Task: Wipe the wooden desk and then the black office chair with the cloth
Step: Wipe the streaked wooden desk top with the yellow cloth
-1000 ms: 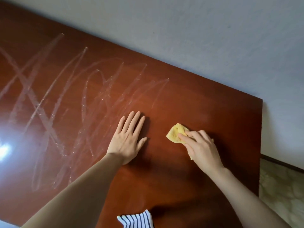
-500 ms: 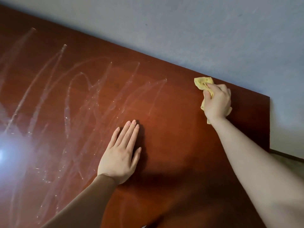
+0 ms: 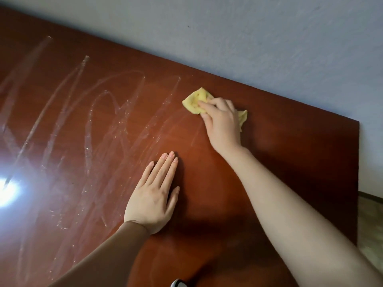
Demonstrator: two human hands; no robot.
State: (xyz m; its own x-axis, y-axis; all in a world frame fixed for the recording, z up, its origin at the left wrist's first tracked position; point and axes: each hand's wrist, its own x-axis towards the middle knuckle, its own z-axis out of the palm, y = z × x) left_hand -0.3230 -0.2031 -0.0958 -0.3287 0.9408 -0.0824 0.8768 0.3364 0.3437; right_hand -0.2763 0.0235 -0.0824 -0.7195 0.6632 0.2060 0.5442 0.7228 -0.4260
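- the right hand point(image 3: 222, 123) presses a yellow cloth point(image 3: 195, 101) onto the far part of the reddish wooden desk point(image 3: 290, 162), near the wall point(image 3: 269, 38); its grip is closed over the crumpled cloth, which sticks out on both sides of the fingers.
- the left hand point(image 3: 152, 195) lies flat on the desk, fingers straight and together, holding nothing.
- pale smeared streaks point(image 3: 99, 121) cross the left part of the desk; a bright glare point(image 3: 6, 191) hides the surface there.
- a striped thing point(image 3: 178, 283) is cut off at the bottom edge.
- the chair is out of view.
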